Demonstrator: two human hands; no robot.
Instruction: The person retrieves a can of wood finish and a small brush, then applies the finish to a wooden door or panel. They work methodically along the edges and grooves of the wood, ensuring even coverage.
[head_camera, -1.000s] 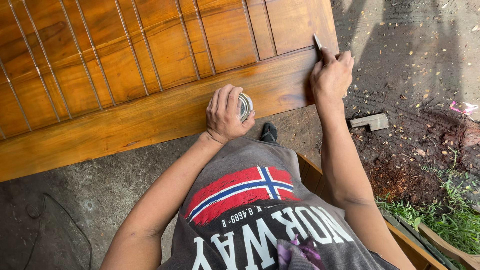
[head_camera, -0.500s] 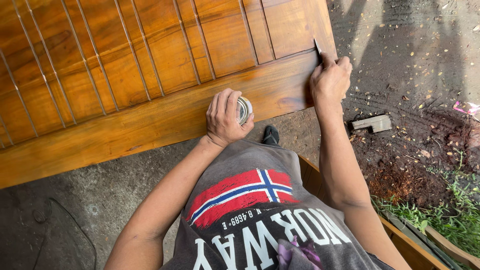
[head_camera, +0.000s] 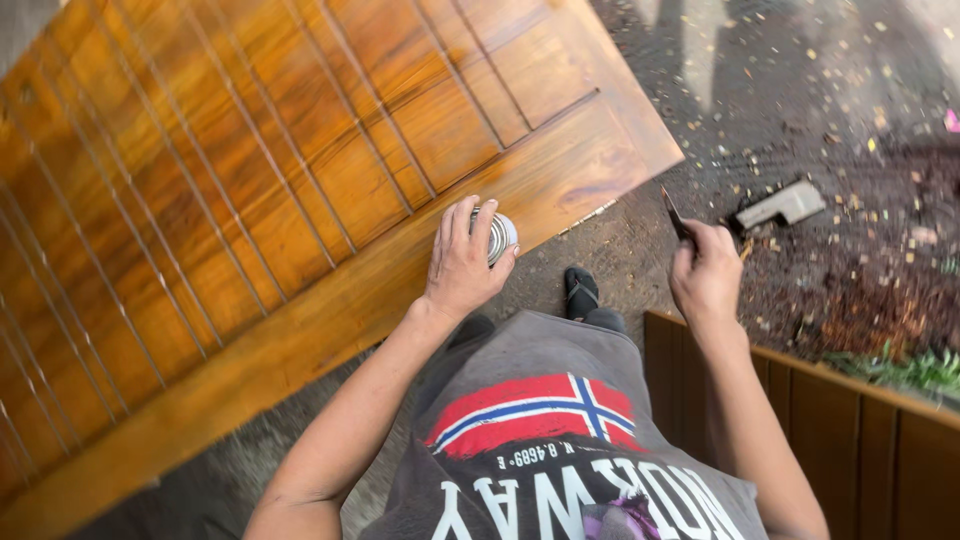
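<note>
My left hand (head_camera: 462, 262) grips a small round metal tin (head_camera: 497, 235) from above, held over the lower rail of a glossy wooden door panel (head_camera: 250, 190) that lies flat on the ground. My right hand (head_camera: 706, 280) is closed on a thin dark brush (head_camera: 676, 214), its tip pointing up, off the door's right edge and above the dirt. The door has grooved boards and a wide shiny frame.
Dark gravelly ground (head_camera: 800, 90) lies right of the door, with a small grey block (head_camera: 782, 205) on it. A brown wooden bench edge (head_camera: 840, 420) sits at lower right, with grass (head_camera: 920, 368) beyond it. My dark shoe (head_camera: 582, 290) shows below the tin.
My right hand with the brush has lifted off the door's corner and moved right, clear of the wood. The view has shifted, and my left hand still holds the tin.
</note>
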